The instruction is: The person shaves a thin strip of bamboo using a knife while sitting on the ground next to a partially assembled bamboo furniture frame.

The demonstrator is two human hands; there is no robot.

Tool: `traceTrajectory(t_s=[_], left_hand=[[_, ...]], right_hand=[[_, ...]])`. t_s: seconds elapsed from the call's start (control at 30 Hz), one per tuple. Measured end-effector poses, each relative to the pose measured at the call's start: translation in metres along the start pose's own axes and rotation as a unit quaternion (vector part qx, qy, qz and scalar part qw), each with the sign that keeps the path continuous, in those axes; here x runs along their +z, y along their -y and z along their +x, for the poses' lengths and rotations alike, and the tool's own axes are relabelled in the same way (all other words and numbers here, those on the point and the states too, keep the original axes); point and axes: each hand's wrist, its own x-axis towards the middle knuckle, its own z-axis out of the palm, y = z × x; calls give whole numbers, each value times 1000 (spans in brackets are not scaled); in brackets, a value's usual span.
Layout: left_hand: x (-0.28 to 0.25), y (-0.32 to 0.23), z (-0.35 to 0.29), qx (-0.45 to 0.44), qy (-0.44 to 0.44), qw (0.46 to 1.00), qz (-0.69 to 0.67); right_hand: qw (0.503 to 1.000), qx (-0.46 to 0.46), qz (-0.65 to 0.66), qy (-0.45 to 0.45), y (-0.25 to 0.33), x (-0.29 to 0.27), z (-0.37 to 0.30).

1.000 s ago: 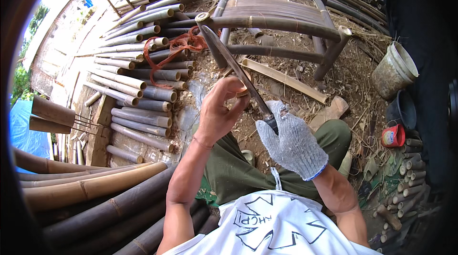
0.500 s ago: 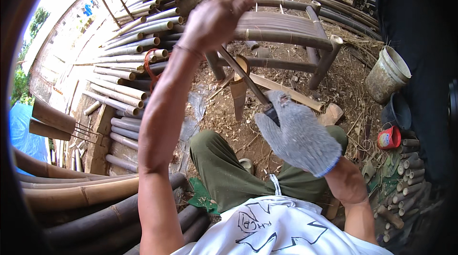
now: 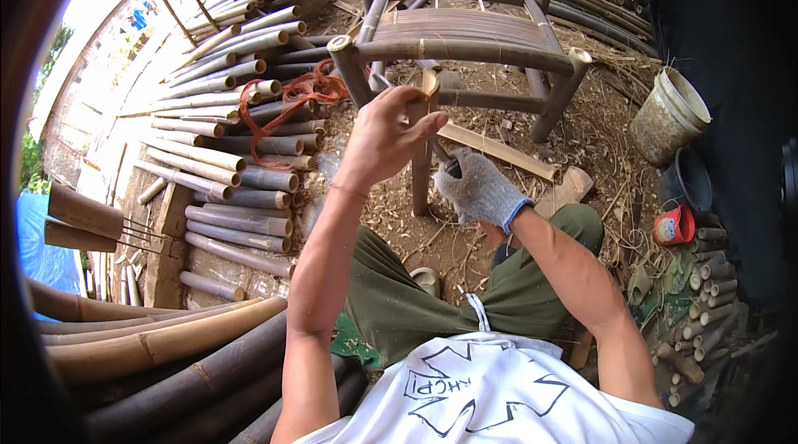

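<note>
My bare left hand (image 3: 391, 138) curls its thumb and fingers round the upper part of an upright split bamboo piece (image 3: 421, 182). That piece stands between my knees and the chair. In a grey knitted glove, my right hand (image 3: 484, 186) is closed round the black handle of a long-bladed knife (image 3: 441, 153). The blade slants up and left, passing behind my left hand, which hides most of it. A low bamboo chair (image 3: 465, 50) with a slatted seat stands just beyond both hands.
Bamboo poles (image 3: 224, 115) lie stacked at the left, with orange twine (image 3: 303, 95) over them. A flat bamboo strip (image 3: 499, 151) and a wood block (image 3: 569, 190) lie on the ground. At the right are a dirty white bucket (image 3: 672, 115), a black bucket (image 3: 688, 182) and a red container (image 3: 673, 226).
My left hand has come down from above the chair to the upright bamboo piece. My gloved right hand has lowered slightly with the knife. The chair's left side and the orange twine now show.
</note>
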Motion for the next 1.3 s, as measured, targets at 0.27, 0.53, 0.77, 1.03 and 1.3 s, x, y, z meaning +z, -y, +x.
traceTrajectory(t_s=[0.27,0.53,0.77,1.03,1.3], left_hand=[[42,-18,11,70,-29,993,94],[43,-7,3,55,-7,998,-26],[63,0,7,64,-31,995,67],[-7,-5,-8,45,-92,994,37],[-9,11,-63,-20,-74,987,-139]], right_hand=[[952,-49,-265,-145,-14,-28,-16],[975,201,9,94,-100,88,-11],[956,131,-257,-45,-90,90,-32],[973,175,137,-63,-55,35,-61],[975,-42,159,-147,45,0,-103]])
